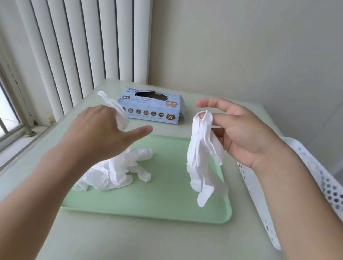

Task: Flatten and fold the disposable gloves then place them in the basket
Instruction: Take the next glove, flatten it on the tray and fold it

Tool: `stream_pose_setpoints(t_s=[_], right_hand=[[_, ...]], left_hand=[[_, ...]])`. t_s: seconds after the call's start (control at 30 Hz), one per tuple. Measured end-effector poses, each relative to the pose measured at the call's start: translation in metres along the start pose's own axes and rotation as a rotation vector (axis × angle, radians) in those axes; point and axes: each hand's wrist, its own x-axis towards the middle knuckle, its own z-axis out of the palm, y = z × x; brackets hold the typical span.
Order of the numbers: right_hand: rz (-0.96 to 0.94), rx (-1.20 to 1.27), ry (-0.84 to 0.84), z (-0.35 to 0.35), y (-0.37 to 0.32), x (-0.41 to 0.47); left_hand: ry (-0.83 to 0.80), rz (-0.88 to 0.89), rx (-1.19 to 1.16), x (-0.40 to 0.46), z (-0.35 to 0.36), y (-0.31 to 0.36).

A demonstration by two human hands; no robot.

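My right hand pinches the top of a white disposable glove, which hangs crumpled above the right side of the green tray. My left hand is raised over the tray's left side and holds the end of another white glove, whose strip sticks up past my fingers; how the fingers grip it is hidden. A crumpled heap of white gloves lies on the tray's left part. The white perforated basket stands at the right, partly behind my right forearm.
A light blue glove box marked XL lies at the back of the pale table, its opening facing up. White vertical blinds and a barred window are on the left; a plain wall stands behind.
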Motion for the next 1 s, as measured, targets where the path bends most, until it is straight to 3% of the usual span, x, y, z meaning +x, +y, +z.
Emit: stream_pose_setpoints(t_s=[0.1, 0.2, 0.3, 0.33, 0.4, 0.47, 0.53, 0.6, 0.7, 0.8, 0.87, 1.0], right_hand=[[0.019, 0.126, 0.039, 0.001, 0.002, -0.001], [0.033, 0.262, 0.101, 0.003, 0.01, -0.004], [0.039, 0.504, 0.117, 0.007, 0.019, -0.007], [0.036, 0.574, 0.108, 0.008, 0.021, -0.008], [0.045, 0.685, 0.094, 0.007, 0.021, -0.009], [0.073, 0.719, 0.076, 0.002, 0.019, -0.011], [0.101, 0.679, 0.016, -0.005, 0.016, -0.015], [0.097, 0.545, -0.087, -0.014, 0.012, -0.022], [-0.036, 0.054, -0.218, -0.027, 0.011, -0.027], [-0.202, -0.445, -0.139, -0.024, 0.015, -0.022], [-0.298, -0.496, -0.039, -0.015, 0.019, -0.016], [-0.402, -0.349, 0.104, -0.015, 0.018, -0.007]], left_hand=[[-0.056, -0.012, 0.019, 0.011, 0.006, 0.022], [0.037, 0.0, -0.028, 0.009, 0.014, 0.028], [-0.118, 0.27, -0.445, -0.004, 0.017, 0.051], [-0.153, 0.384, -0.482, -0.009, 0.021, 0.059], [-0.051, 0.49, -0.514, -0.009, 0.037, 0.063], [0.053, 0.401, -0.667, -0.006, 0.038, 0.061], [-0.017, 0.291, -0.843, 0.0, 0.03, 0.058], [-0.212, 0.207, -0.947, 0.008, 0.018, 0.053], [-0.423, 0.121, -0.915, 0.023, 0.009, 0.053], [-0.45, 0.08, -0.887, 0.029, 0.004, 0.062], [-0.441, 0.08, -0.904, 0.028, 0.001, 0.071], [-0.405, 0.092, -0.937, 0.031, 0.003, 0.076]])
